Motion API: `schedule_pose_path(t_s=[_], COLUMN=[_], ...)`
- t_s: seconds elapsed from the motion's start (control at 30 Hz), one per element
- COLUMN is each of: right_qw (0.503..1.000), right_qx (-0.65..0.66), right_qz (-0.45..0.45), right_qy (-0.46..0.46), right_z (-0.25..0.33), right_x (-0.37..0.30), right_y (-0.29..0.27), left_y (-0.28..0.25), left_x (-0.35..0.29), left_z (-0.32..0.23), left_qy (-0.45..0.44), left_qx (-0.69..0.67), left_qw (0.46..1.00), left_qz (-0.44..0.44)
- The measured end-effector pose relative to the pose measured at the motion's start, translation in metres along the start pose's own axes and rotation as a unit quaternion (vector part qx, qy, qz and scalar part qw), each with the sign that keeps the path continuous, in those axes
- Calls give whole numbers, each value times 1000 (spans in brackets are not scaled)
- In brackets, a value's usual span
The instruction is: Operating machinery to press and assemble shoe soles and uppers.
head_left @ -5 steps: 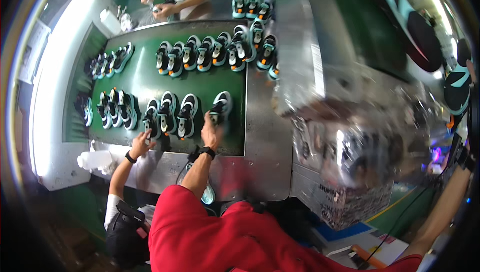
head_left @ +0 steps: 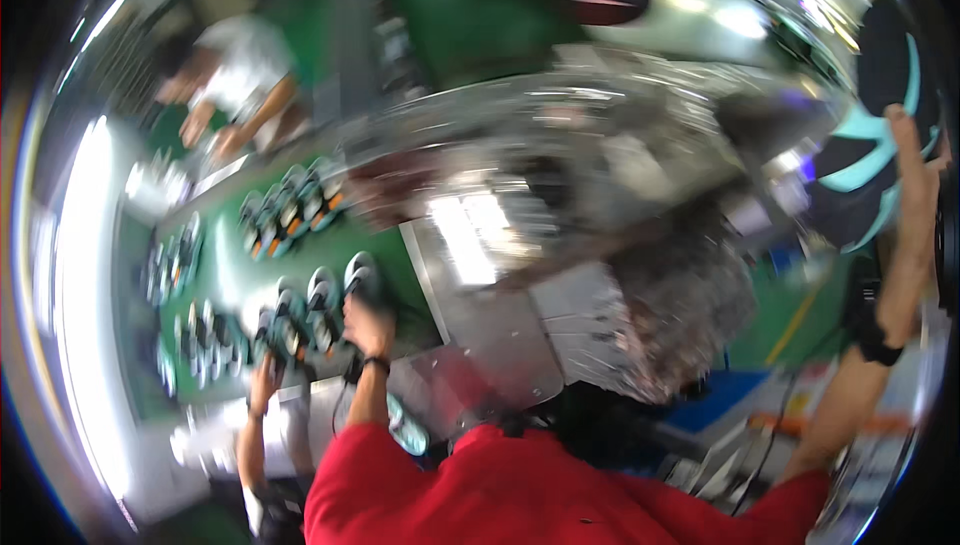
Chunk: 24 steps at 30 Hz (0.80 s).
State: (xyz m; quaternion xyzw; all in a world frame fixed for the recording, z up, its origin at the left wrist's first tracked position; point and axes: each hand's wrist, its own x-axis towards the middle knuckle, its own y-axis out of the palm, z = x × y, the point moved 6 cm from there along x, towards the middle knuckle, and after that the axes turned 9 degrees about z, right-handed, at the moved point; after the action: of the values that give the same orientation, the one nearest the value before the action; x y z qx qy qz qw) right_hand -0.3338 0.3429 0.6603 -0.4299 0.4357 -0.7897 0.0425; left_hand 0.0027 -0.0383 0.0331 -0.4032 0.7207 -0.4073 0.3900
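One bare left hand (head_left: 369,328) touches a white, black and turquoise shoe (head_left: 362,273) on the flat green worktop (head_left: 235,273), its grip too blurred to tell; the right hand (head_left: 914,173) grips a black-and-turquoise shoe sole (head_left: 856,177)

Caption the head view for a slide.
Left hand on a shoe, right hand by black-and-teal soles.

You are in a shoe workshop: matching shoes (head_left: 290,317) line a green, metal-edged surface (head_left: 408,305) beside a bright light (head_left: 84,275), a white-shirted co-worker (head_left: 245,67) is beyond it, and a yellow line (head_left: 800,320) crosses the green floor (head_left: 775,297).
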Motion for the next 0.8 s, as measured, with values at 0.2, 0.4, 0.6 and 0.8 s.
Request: schedule_pose_path(t_s=[0.2, 0.4, 0.6, 0.8], right_qw=[996, 963, 858, 555], right_qx=[51, -106, -194, 267], right_qz=[-69, -158, -194, -560], right_qy=[15, 189, 435, 555], right_z=[11, -18, -32, -48], right_x=[-221, -374, -582, -814], right_y=[-75, -151, -265, -260], left_y=[-72, -129, -61, -4], left_x=[-231, -505, -701, -891], left_z=[-242, -371, -361, -293], left_qy=[428, 557, 452, 525], left_qx=[-367, -388, -208, -28], left_qw=[680, 335, 244, 187], left_qz=[467, 654, 832, 830])
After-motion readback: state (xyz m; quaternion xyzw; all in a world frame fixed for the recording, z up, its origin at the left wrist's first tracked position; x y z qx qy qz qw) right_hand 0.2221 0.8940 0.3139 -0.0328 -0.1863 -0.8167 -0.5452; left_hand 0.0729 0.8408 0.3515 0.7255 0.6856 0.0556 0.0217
